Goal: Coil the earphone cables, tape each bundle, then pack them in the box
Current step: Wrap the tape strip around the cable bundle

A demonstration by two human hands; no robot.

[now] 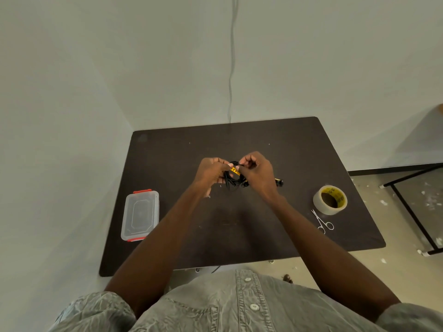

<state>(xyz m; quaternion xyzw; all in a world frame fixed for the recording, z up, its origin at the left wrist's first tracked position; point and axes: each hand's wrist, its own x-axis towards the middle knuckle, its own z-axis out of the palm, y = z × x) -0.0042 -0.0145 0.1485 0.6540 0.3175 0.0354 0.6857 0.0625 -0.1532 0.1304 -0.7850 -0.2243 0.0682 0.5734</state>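
Head view, looking down on a dark brown rectangular table (239, 236) set against a pale wall. Both bare forearms reach to the middle of the table, where the left hand (211, 172) and right hand (257, 173) meet around a coiled bundle of thin black earphone cable (233, 180). The bundle is a loose, roughly round hank of several loops, held just above or on the table surface; which of the two cannot be settled from this angle. A short strip of yellow tape with black print (235, 171) crosses its upper part. The left fingers are curled closed on the left side of the bundle, the thumb tip touching the yellow strip. The right fingers are pinched together at the top right of the bundle, apparently on the cable beside the tape, though the exact contact is too small to resolve. Just right of the right hand, a second dark bundle with a yellow band (278, 182) lies on the table, partly hidden by the wrist.

Near the left edge lies a clear rectangular plastic box with red clips (140, 215), lid closed. Near the right edge stands a roll of clear packing tape with a yellow printed core (330, 200), and just in front of it a pair of small silver scissors (322, 221), blades closed.
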